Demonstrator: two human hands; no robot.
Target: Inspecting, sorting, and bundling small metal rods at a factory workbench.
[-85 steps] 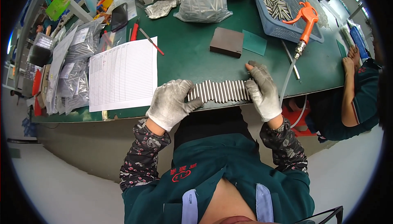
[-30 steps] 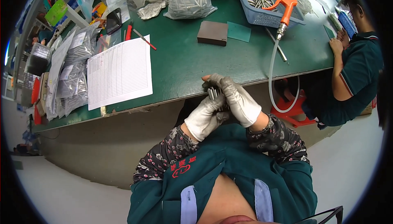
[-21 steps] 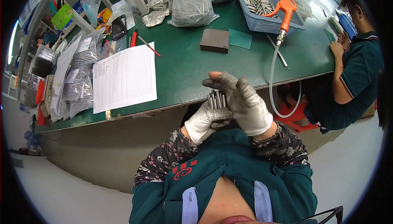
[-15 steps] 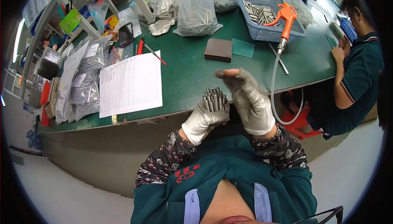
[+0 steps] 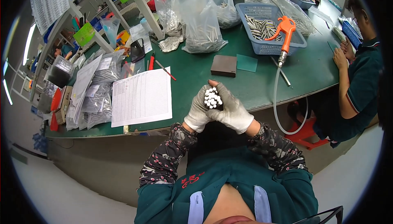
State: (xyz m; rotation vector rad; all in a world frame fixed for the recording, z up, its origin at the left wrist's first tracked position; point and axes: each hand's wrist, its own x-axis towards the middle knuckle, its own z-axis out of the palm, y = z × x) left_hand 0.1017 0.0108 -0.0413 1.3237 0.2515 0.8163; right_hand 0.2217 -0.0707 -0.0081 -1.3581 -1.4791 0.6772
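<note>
A bundle of metal pins (image 5: 212, 97) stands between my hands near the table's front edge, its round ends bright and facing up. My left hand (image 5: 197, 111), in a pale, grey-smudged work glove, is wrapped round the left side of the bundle. My right hand (image 5: 233, 110), gloved alike, closes round the right side, with bare skin showing at a fingertip. Both hands touch the pins; the lower part of the bundle is hidden by the gloves. Beyond them lies a dark brown rectangular block (image 5: 223, 66), with a thin green sheet (image 5: 247, 63) beside it.
A blue basket (image 5: 266, 49) of metal pins stands back right, an orange air gun (image 5: 285, 31) over its rim with a hose hanging down. Clear bags (image 5: 200, 31) of pins stand behind. A printed form (image 5: 143, 97) lies left. A co-worker (image 5: 360, 72) sits at the right.
My right hand has come down from its raised, open position and closed on the bundle beside my left hand. The pin ends now face up toward me. The whole view has shifted slightly.
</note>
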